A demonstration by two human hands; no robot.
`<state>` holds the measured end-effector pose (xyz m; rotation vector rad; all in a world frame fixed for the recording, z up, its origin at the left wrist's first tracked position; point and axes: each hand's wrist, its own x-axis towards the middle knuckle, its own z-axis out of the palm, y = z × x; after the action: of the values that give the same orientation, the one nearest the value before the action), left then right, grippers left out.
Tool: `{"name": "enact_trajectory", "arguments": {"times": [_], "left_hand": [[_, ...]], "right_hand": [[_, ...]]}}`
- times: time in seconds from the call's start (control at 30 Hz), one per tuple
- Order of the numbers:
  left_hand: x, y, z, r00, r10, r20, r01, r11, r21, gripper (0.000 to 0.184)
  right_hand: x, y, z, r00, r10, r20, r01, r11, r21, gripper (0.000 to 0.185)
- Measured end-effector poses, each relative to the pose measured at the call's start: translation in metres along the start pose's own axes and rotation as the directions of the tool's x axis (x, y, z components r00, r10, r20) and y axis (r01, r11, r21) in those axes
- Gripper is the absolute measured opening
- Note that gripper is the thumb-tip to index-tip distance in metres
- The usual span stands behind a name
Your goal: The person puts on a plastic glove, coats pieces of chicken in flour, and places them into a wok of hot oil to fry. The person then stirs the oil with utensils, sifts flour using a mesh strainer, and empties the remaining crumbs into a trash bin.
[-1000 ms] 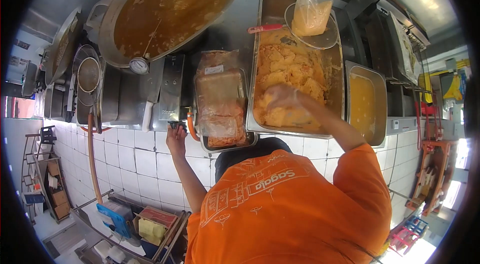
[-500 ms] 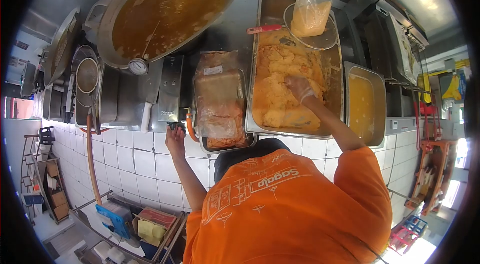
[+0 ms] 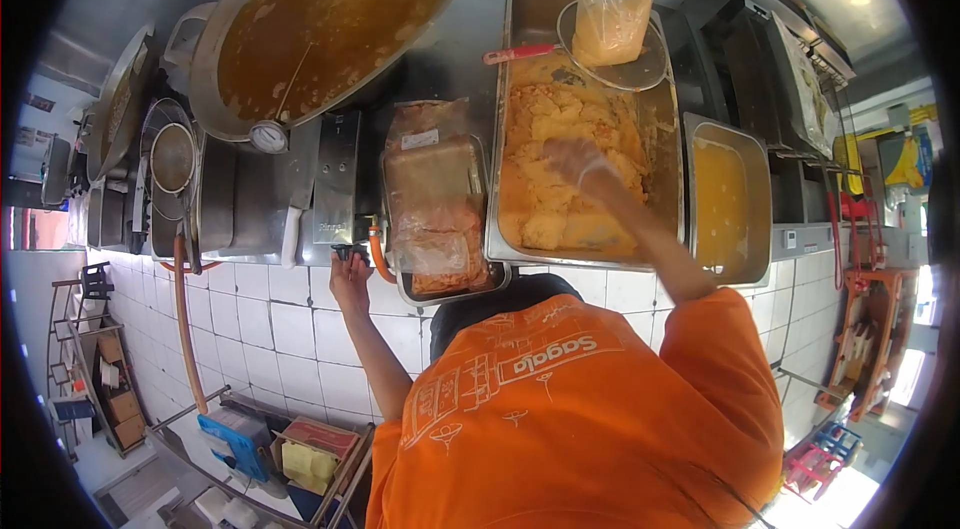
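Note:
My left hand [image 3: 348,281] has its fingers closed round a black stove knob [image 3: 350,252] on the front of the cooker. My right hand [image 3: 578,161], which seems to wear a clear plastic glove, is over the orange-yellow breading flour [image 3: 540,204] in a large steel tray [image 3: 497,251]. Its fingers are smeared by motion, so their closure does not show. Behind it, a round strainer [image 3: 650,84] with a red handle rests across the tray, carrying a clear bag [image 3: 612,27] partly filled with orange powder.
A big pan of brown oil [image 3: 330,24] with a dial thermometer [image 3: 269,137] stands back left. Bagged raw meat [image 3: 438,219] lies in a tray between my hands. Yellowish liquid fills another steel pan [image 3: 768,229] at right. A white-handled knife [image 3: 291,237] lies left.
My right hand has moved left across the breading flour. My left hand stays at the knob. The whole view has shifted slightly.

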<state>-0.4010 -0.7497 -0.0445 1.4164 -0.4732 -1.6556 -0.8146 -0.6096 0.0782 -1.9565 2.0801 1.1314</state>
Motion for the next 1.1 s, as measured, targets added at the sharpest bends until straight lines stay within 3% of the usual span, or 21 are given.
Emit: {"name": "enact_trajectory", "arguments": {"times": [0.03,0.07,0.17,0.23,0.3,0.33,0.4,0.43,0.47,0.5,0.53,0.57,0.6,0.7,0.73,0.8,0.87,0.93,1.0,1.03,1.1], "left_hand": [[-0.001,0.000,-0.001,1.000,0.011,0.024,-0.011,1.000,0.000,0.056],[-0.002,0.000,-0.004,1.000,0.010,0.027,-0.011,1.000,0.005,0.056],[0.000,0.002,-0.004,0.999,0.001,0.051,-0.001,1.000,0.008,0.056],[0.000,0.001,-0.003,1.000,-0.003,0.029,0.003,1.000,0.002,0.054],[0.001,0.002,-0.003,1.000,-0.003,0.025,0.003,1.000,0.009,0.054],[0.001,0.001,-0.002,1.000,-0.001,0.021,0.001,1.000,0.008,0.054],[0.001,-0.001,-0.003,1.000,-0.005,0.024,0.004,1.000,0.007,0.054],[0.002,0.001,-0.004,0.999,-0.002,0.035,0.002,1.000,0.004,0.054],[0.003,0.001,-0.003,0.999,0.003,0.035,-0.003,1.000,0.001,0.054],[0.001,0.001,-0.003,0.999,0.003,0.037,-0.003,1.000,-0.002,0.053],[0.001,-0.001,-0.005,0.999,0.001,0.040,-0.001,1.000,-0.006,0.052],[0.003,-0.002,-0.006,0.999,0.005,0.042,-0.005,1.000,-0.015,0.051],[0.003,-0.001,-0.005,0.999,0.009,0.045,-0.009,1.000,-0.018,0.051],[0.001,0.002,-0.005,0.999,-0.002,0.051,0.001,1.000,0.003,0.051],[0.002,0.002,-0.006,0.999,-0.008,0.052,0.008,1.000,0.003,0.050],[0.002,0.003,-0.003,0.998,-0.014,0.054,0.014,1.000,-0.003,0.049],[-0.002,0.005,-0.003,0.999,-0.018,0.049,0.018,1.000,-0.007,0.047],[0.002,0.004,-0.005,0.998,-0.014,0.062,0.015,1.000,-0.011,0.046],[0.002,0.001,-0.007,0.998,-0.009,0.070,0.011,1.000,-0.024,0.045],[0.003,0.002,-0.006,0.998,-0.019,0.062,0.021,1.000,-0.022,0.046],[0.003,0.003,-0.006,0.998,-0.026,0.051,0.027,0.999,-0.025,0.046]], "right_hand": [[0.017,0.022,0.016,0.999,-0.015,0.051,-0.014,0.856,0.516,0.032],[0.024,0.033,0.025,0.995,-0.051,0.086,-0.053,0.469,0.882,0.031],[0.008,0.034,0.003,1.000,0.026,-0.012,-0.004,0.555,0.832,0.033],[-0.008,-0.008,-0.027,0.994,0.061,0.087,-0.101,0.802,0.589,0.030],[-0.031,-0.035,-0.016,0.929,0.358,0.097,-0.260,0.441,0.859,0.029],[-0.035,-0.039,-0.017,0.930,0.355,0.099,-0.260,0.442,0.859,0.029],[-0.040,-0.045,-0.023,0.970,0.240,-0.040,-0.130,0.649,0.750,0.025],[-0.033,-0.041,-0.014,0.970,0.238,-0.043,-0.126,0.649,0.751,0.025],[-0.017,-0.028,0.003,0.981,0.062,-0.183,0.024,0.902,0.432,0.025],[-0.007,-0.020,0.011,0.959,-0.154,-0.237,0.167,0.985,0.033,0.026],[-0.003,-0.015,0.001,0.959,-0.155,-0.237,0.167,0.985,0.032,0.026],[0.002,-0.011,-0.013,0.976,0.082,-0.202,0.008,0.912,0.410,0.027],[0.006,-0.010,-0.025,0.954,0.289,-0.083,-0.143,0.679,0.720,0.029],[0.049,-0.060,0.017,0.820,0.452,-0.351,-0.227,0.820,0.526,0.034],[0.059,-0.063,0.028,0.818,0.456,-0.352,-0.229,0.818,0.528,0.034],[0.071,-0.057,0.044,0.836,0.362,-0.413,-0.082,0.826,0.557,0.026],[0.038,-0.035,0.014,0.894,0.404,-0.195,-0.196,0.743,0.640,0.030],[-0.003,-0.005,-0.009,0.674,0.729,-0.120,-0.315,0.430,0.846,0.029],[-0.022,0.048,0.003,0.866,0.430,0.254,-0.219,-0.129,0.967,0.029],[-0.021,0.053,0.012,0.867,0.431,0.249,-0.216,-0.125,0.968,0.029],[-0.016,0.053,0.021,0.797,0.602,0.047,-0.225,0.224,0.948,0.026]]}}
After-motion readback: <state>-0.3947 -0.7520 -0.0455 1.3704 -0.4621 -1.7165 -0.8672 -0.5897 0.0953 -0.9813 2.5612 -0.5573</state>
